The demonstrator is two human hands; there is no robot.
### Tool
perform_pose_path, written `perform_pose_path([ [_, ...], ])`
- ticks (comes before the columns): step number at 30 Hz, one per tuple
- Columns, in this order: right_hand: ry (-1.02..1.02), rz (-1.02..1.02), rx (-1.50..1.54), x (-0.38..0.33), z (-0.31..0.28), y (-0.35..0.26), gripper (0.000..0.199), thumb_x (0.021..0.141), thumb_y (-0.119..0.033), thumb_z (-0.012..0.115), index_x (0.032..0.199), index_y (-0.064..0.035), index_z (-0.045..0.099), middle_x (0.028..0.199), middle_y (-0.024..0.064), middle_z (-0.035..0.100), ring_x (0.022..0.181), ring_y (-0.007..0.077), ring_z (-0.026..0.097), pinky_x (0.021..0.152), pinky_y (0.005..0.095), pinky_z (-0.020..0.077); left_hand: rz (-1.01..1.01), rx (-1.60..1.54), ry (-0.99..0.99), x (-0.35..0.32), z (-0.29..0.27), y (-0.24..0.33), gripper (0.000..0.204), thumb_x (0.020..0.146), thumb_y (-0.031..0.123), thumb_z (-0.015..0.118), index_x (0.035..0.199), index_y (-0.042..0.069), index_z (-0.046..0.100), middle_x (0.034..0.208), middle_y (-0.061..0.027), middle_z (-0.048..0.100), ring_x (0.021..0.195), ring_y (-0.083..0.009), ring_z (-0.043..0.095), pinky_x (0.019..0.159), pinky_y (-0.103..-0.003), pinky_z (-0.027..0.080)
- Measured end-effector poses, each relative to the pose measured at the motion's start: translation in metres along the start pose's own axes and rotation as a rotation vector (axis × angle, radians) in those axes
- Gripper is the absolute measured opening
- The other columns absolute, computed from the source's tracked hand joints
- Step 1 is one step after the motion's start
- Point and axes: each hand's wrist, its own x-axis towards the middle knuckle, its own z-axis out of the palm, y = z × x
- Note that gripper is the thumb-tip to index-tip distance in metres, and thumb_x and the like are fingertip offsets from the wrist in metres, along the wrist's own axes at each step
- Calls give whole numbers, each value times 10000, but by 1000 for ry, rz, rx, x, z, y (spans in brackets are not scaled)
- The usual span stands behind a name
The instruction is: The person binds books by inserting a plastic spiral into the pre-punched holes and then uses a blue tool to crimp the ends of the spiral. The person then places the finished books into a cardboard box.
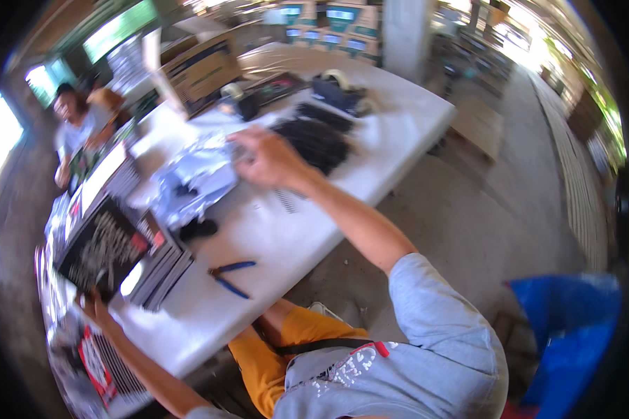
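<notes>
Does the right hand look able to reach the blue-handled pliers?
Probably yes: the blue-handled pliers lie uncovered on the white table, though the right hand may be holding the silvery bag.

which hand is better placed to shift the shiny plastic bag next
Probably the right hand: it is at the edge of the shiny plastic bag, while the left hand is farther off, by the black package.

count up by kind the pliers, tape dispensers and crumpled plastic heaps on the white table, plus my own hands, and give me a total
Pliers: 1
Tape dispensers, somewhat blurred: 2
Crumpled plastic heap: 1
Own hands, left hand and right hand: 2
Total: 6
</notes>
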Motion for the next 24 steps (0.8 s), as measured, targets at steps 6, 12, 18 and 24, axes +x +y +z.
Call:
perform_pose_path([
  [6, -319, 106, 490, -32, 31, -128, 875, 702, -475, 697, 1393, -163, 262, 1260, 239, 431, 1107, 426, 468, 937, 442, 391, 5, 76, 18, -115, 25, 95, 436, 868, 122, 598, 1202, -6, 349, 1097, -149, 535, 954, -207, 503, 857, -326, 407],
  [12, -322, -211, 464, -88, 116, -135, 505, 769, -106, 646, 1245, -168, 488, 1002, 98, 613, 686, 280, 600, 601, 350, 483, -124, -126, -5, -205, 35, 56, 495, 863, 25, 560, 1284, -8, 301, 1206, -161, 468, 1064, -221, 472, 932, -346, 376],
  [18, -455, -36, 247, -92, 114, -162, 449, 664, 71, 554, 1062, -133, 592, 967, 56, 623, 823, 256, 623, 662, 332, 511, 405, 571, 133, -204, 65, 129, 612, 813, 152, 656, 1305, 19, 318, 1248, -196, 397, 1226, -305, 360, 1031, -515, 206],
  [24, -472, -18, 274, -70, 125, -151, 356, 744, 16, 609, 1078, -104, 581, 948, 110, 604, 843, 281, 604, 719, 335, 501, 404, 756, -336, -182, 115, 157, 379, 641, 112, 723, 998, 160, 606, 858, -38, 559, 919, -249, 530, 1002, -463, 257],
])
